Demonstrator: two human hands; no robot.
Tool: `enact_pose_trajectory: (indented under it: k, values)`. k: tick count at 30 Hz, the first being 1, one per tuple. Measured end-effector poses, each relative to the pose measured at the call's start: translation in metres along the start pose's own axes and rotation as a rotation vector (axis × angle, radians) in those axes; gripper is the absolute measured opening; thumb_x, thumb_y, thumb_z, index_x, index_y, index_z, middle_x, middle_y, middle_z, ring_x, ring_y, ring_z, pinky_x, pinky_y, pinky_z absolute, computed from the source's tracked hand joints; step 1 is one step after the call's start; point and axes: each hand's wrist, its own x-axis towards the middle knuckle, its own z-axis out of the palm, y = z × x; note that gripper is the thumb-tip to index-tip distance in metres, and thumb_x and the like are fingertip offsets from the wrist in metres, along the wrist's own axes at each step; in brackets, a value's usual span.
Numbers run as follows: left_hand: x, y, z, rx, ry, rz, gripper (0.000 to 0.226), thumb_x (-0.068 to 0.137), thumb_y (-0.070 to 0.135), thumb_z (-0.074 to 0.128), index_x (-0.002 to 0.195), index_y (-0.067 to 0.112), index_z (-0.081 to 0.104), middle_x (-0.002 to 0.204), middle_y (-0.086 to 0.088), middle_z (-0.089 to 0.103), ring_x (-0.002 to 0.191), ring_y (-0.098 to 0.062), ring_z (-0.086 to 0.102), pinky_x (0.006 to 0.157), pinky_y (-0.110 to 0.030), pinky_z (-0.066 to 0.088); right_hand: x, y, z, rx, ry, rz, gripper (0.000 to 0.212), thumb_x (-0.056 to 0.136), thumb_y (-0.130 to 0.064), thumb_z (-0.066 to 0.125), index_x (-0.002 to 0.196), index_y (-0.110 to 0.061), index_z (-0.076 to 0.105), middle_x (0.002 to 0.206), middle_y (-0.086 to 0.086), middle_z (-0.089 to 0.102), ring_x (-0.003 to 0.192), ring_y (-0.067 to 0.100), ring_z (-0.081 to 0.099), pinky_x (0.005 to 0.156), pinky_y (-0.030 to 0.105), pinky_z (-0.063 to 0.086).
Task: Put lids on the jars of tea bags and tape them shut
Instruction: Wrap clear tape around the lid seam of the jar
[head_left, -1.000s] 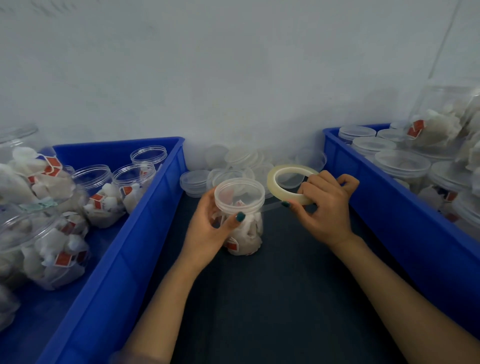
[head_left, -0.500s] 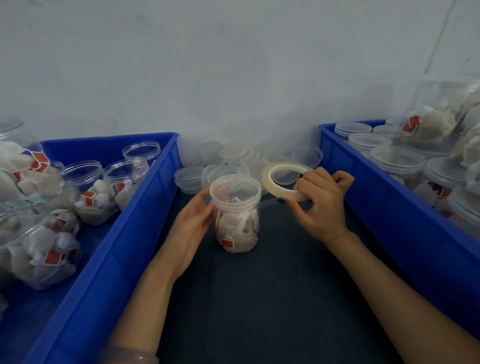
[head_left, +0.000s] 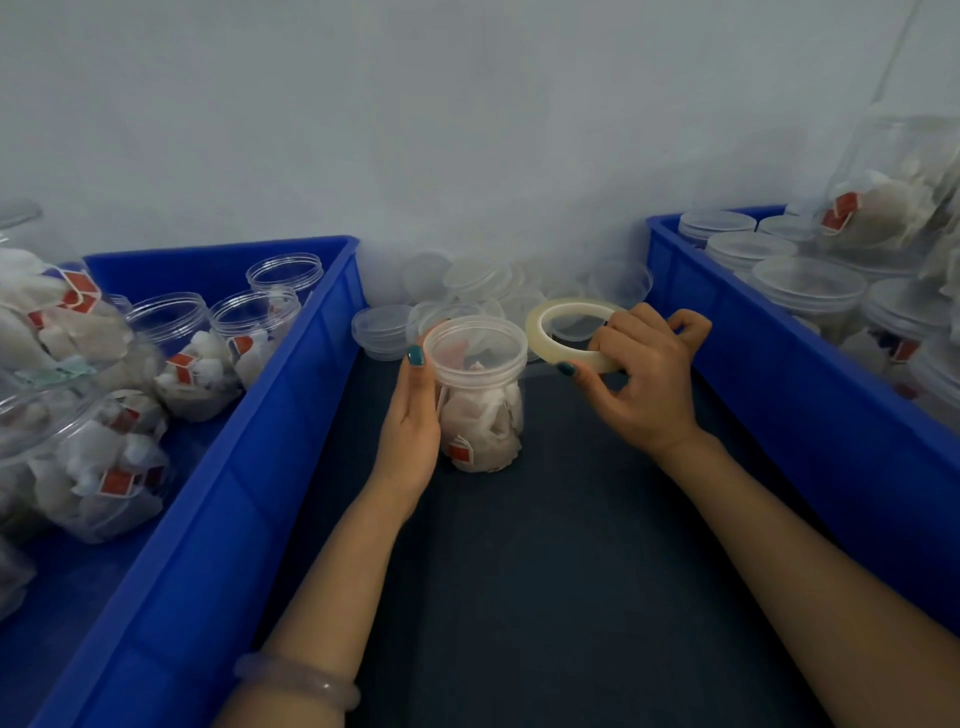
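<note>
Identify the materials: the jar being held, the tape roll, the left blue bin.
The jar: clear glossy plastic, probably; tea bags show through its wall. The tape roll: translucent yellowish film, likely clear adhesive tape. The left blue bin: opaque moulded plastic, soft sheen along its rim.

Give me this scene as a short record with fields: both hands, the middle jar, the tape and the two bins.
left hand: holds the jar by its side, thumb at the lid
right hand: pinches the tape roll, just right of the jar
jar: upright on the dark mat, tea bags inside, lid on
left bin: open jars of tea bags, no lids
right bin: lidded jars
behind jar: loose lids piled at the wall
</note>
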Motion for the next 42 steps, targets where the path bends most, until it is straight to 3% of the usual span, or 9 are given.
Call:
enact_pose_trajectory:
  k: [3,6,8,10,14,16,27,33,42]
  values:
    - [0.002,-0.001,-0.001,0.022,0.042,0.003,0.028,0.102,0.057,0.026,0.12,0.058,0.048,0.104,0.052,0.055,0.103,0.033,0.046,0.09,0.004,0.036,-0.001,0.0,0.0,0.001,-0.014,-0.002,0.053,0.099,-0.058,0.048,0.068,-0.017,0.059,0.076,-0.01,0.055,0.078,0.017,0.051,0.078,0.039,0.02]
    - [0.005,0.006,-0.001,-0.011,0.052,0.082,0.043,0.107,0.046,0.024,0.137,0.037,0.053,0.135,0.022,0.058,0.126,0.007,0.051,0.113,-0.024,0.04,-0.001,0.0,0.001,0.001,-0.022,-0.001,0.046,0.096,-0.053,0.055,0.068,-0.017,0.059,0.077,-0.012,0.053,0.079,0.017,0.051,0.078,0.039,0.019]
    - [0.004,0.022,0.0,0.05,0.1,0.167,0.055,0.104,0.055,0.025,0.141,0.025,0.054,0.14,0.012,0.057,0.126,0.005,0.053,0.11,-0.024,0.042,-0.001,0.001,0.001,0.007,-0.026,0.003,0.042,0.095,-0.051,0.059,0.069,-0.017,0.059,0.079,-0.015,0.049,0.079,0.017,0.051,0.078,0.039,0.019]
    - [0.004,0.041,0.003,0.293,0.125,0.276,0.068,0.094,0.075,0.031,0.14,0.031,0.054,0.137,0.021,0.054,0.121,0.013,0.05,0.099,-0.011,0.043,-0.001,0.001,0.001,0.019,-0.025,0.008,0.043,0.095,-0.051,0.058,0.069,-0.017,0.059,0.08,-0.016,0.048,0.079,0.016,0.05,0.078,0.041,0.02]
    - [0.004,0.07,0.027,1.103,0.071,0.386,0.088,0.079,0.089,0.027,0.145,0.034,0.048,0.149,0.003,0.047,0.138,-0.019,0.041,0.098,-0.042,0.045,0.0,-0.001,0.001,0.021,-0.017,0.007,0.049,0.099,-0.054,0.051,0.067,-0.017,0.058,0.075,-0.011,0.052,0.078,0.017,0.05,0.076,0.046,0.026]
    - [0.004,0.072,0.041,1.229,0.002,0.286,0.1,0.074,0.091,0.023,0.15,0.029,0.041,0.152,-0.005,0.043,0.141,-0.027,0.038,0.099,-0.046,0.044,0.0,-0.001,0.001,0.023,-0.008,0.002,0.049,0.1,-0.054,0.048,0.067,-0.018,0.057,0.074,-0.009,0.052,0.077,0.018,0.05,0.074,0.048,0.027]
    - [0.017,0.051,0.026,1.07,-0.135,0.446,0.067,0.087,0.07,0.055,0.137,0.025,0.049,0.136,0.009,0.055,0.125,-0.011,0.048,0.088,-0.025,0.04,-0.003,-0.003,0.003,-0.002,-0.056,0.008,0.046,0.097,-0.055,0.052,0.069,-0.018,0.052,0.08,-0.013,0.043,0.078,0.017,0.046,0.077,0.039,0.019]
    - [0.016,0.051,0.021,1.0,-0.177,0.473,0.064,0.087,0.069,0.057,0.135,0.027,0.052,0.134,0.012,0.057,0.123,-0.008,0.05,0.091,-0.031,0.048,0.004,-0.004,-0.001,-0.008,-0.075,0.012,0.047,0.094,-0.055,0.059,0.065,-0.02,0.046,0.071,-0.01,0.044,0.073,0.015,0.044,0.076,0.04,0.02]
    - [0.016,0.056,0.015,0.877,-0.298,0.443,0.049,0.086,0.052,0.069,0.13,0.034,0.056,0.128,0.016,0.059,0.11,-0.001,0.05,0.08,-0.01,0.034,0.02,-0.007,-0.005,0.047,-0.482,0.098,0.062,0.089,-0.071,0.034,0.066,-0.017,0.051,0.063,-0.013,0.041,0.073,0.011,0.042,0.073,0.034,0.011]
